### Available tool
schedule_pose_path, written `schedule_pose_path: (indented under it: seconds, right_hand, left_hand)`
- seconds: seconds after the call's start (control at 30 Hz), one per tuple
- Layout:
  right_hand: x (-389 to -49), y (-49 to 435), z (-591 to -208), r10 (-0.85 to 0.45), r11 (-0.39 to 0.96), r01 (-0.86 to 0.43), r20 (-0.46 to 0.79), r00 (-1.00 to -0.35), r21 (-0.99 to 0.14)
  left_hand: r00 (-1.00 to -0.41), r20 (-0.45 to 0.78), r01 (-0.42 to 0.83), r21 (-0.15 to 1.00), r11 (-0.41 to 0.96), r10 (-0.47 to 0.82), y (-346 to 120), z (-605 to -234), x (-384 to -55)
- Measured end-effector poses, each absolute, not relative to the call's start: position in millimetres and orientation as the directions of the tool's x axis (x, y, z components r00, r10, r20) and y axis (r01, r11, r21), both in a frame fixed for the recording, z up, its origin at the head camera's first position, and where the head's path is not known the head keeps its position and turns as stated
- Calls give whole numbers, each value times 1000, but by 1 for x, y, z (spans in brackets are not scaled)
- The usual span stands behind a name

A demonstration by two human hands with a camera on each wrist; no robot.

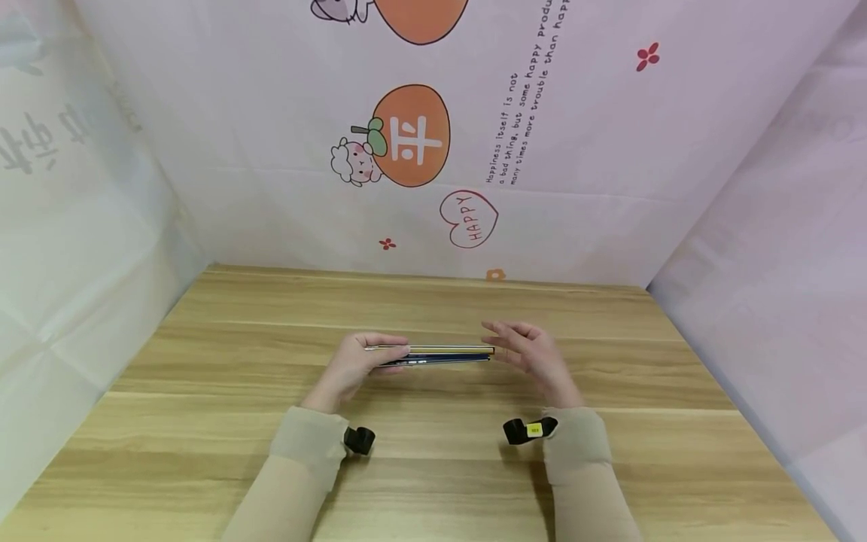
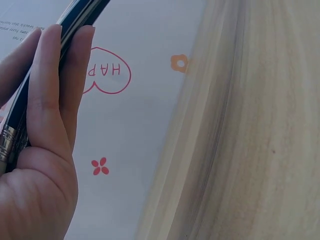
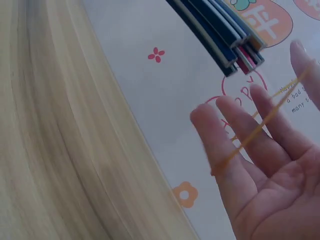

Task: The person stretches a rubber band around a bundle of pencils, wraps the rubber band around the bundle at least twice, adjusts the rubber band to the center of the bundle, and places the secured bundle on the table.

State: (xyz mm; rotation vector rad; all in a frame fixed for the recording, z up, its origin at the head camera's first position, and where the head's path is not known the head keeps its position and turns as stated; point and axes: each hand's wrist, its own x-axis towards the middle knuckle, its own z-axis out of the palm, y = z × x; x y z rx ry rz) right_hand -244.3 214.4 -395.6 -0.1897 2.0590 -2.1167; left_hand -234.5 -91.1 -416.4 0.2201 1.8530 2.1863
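My left hand (image 1: 354,366) grips a bundle of pencils (image 1: 450,356) near one end, holding it level above the table. Dark blue ones and a yellow one show, and in the left wrist view a metal ferrule (image 2: 7,142) lies by the palm. Facing the bundle's other end is my right hand (image 1: 535,360), its fingers spread. An orange rubber band (image 3: 260,124) is stretched round those fingers in the right wrist view. There the pencil ends (image 3: 242,57), one of them pinkish red, sit just beyond the fingertips, apart from the band.
The wood-grain table (image 1: 433,467) runs back to a wall sheet (image 1: 271,218) printed with oranges, flowers and writing. White sheets also hang at the left and right sides. Each wrist wears a cuff with a small black camera.
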Motion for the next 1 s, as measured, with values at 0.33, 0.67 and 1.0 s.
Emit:
schedule_pose_path:
  seconds: [0.33,0.67,1.0]
  right_hand:
    - [-240,189,-399,-371,39,-55,37,-928,-998]
    - [-238,178,-402,-390,43,-71,48,-919,-997]
    - [-238,173,-406,-382,21,-90,75,-921,-996]
  left_hand:
    - [-953,-65,-114,982,-152,295,-92,-414,-234]
    - [-956,-75,-128,976,-174,283,-92,-413,-234]
    - [-955,-77,-137,972,-193,286,-92,-412,-235]
